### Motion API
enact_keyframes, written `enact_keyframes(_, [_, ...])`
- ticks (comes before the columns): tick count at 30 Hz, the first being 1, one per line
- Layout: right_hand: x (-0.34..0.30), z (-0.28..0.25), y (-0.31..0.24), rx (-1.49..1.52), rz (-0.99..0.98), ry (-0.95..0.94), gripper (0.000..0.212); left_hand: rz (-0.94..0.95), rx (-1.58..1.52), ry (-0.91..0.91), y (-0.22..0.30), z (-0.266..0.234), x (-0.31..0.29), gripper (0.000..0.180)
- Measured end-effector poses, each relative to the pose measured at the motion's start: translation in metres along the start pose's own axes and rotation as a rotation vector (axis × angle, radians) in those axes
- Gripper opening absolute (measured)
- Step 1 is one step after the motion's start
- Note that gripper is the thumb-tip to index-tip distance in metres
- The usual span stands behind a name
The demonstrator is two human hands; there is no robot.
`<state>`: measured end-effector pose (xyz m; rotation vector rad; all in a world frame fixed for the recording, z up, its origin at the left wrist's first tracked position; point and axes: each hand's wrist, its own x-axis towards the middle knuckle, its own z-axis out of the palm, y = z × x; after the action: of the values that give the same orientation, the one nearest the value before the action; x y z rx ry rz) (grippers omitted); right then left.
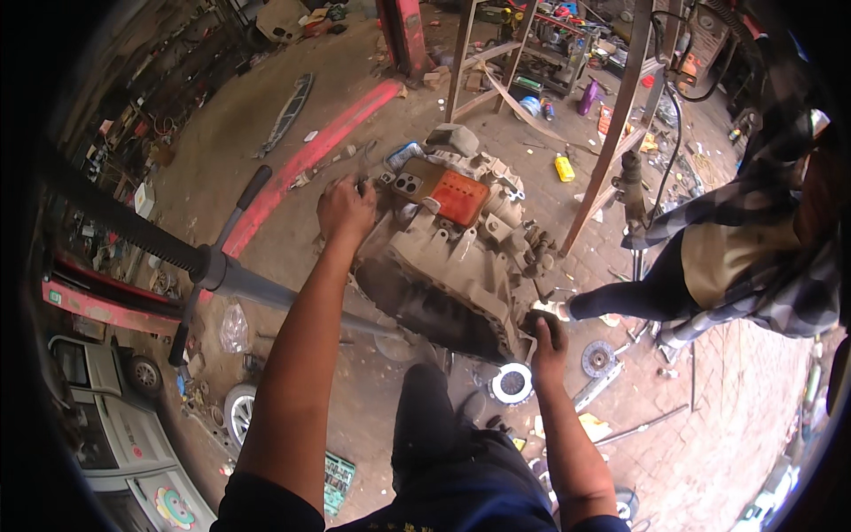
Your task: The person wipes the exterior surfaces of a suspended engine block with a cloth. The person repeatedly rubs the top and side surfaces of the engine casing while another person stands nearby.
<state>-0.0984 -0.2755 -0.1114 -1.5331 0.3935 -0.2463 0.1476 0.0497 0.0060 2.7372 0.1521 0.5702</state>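
A dusty grey gearbox [434, 257] stands in front of me, the wide dark mouth of its housing facing my legs. My left hand [347, 208] is curled over its upper left side, fingers bent against the metal. On the opposite side, my right hand [550, 344] closes round the right lower edge, its fingers dark and partly hidden. A phone [448, 191] in an orange and brown case lies on top of the gearbox, between the hands but touched by neither.
A person in a checked shirt [709, 266] is close by on the right. A grey pole [266, 293] with handles slants in from the left, near a red lift arm [310, 168]. A clutch cover [511, 383] and clutch disc [599, 359] lie on the floor. A metal frame [612, 142] stands behind.
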Motion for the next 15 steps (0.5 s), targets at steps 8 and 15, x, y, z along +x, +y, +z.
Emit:
enact_keyframes(8, [-0.013, -0.035, 0.013, -0.225, -0.164, -0.134, 0.022, -0.01, -0.002, -0.038, -0.004, 0.002, -0.003, 0.034])
enact_keyframes(15, [-0.005, -0.035, 0.01, -0.373, -0.212, -0.129, 0.019, 0.028, -0.037, 0.037, -0.005, 0.004, -0.003, 0.031])
